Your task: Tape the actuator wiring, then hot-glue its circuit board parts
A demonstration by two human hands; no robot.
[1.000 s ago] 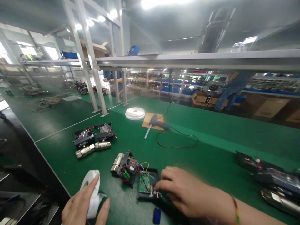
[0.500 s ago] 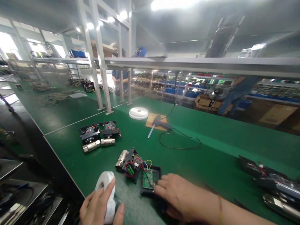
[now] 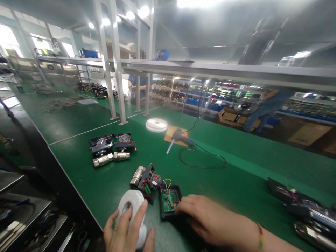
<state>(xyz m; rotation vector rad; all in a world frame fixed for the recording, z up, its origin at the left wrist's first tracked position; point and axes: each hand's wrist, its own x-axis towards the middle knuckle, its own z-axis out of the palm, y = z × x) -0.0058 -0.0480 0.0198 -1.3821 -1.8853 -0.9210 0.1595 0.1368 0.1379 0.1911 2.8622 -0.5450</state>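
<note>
My left hand (image 3: pixel 126 231) grips a white roll of tape (image 3: pixel 131 206) at the near edge of the green bench (image 3: pixel 236 182). My right hand (image 3: pixel 207 220) rests with curled fingers on the corner of an open black housing holding a green circuit board (image 3: pixel 168 203). Red, yellow and black wires run from the board to a black valve unit with a metal fitting (image 3: pixel 143 176), just beyond the tape roll. What the right fingertips pinch, if anything, is hidden.
Two more valve units with metal fittings (image 3: pixel 111 150) lie at the left middle. A glue gun (image 3: pixel 181 138) with a looping black cord lies on cardboard beside a white disc (image 3: pixel 156 125). More dark units (image 3: pixel 301 206) sit at the right. A person in blue stands behind the posts (image 3: pixel 136 84).
My left hand has carried the tape roll rightward, closer to the circuit board. The right hand stays on the black housing. The view has shifted slightly left.
</note>
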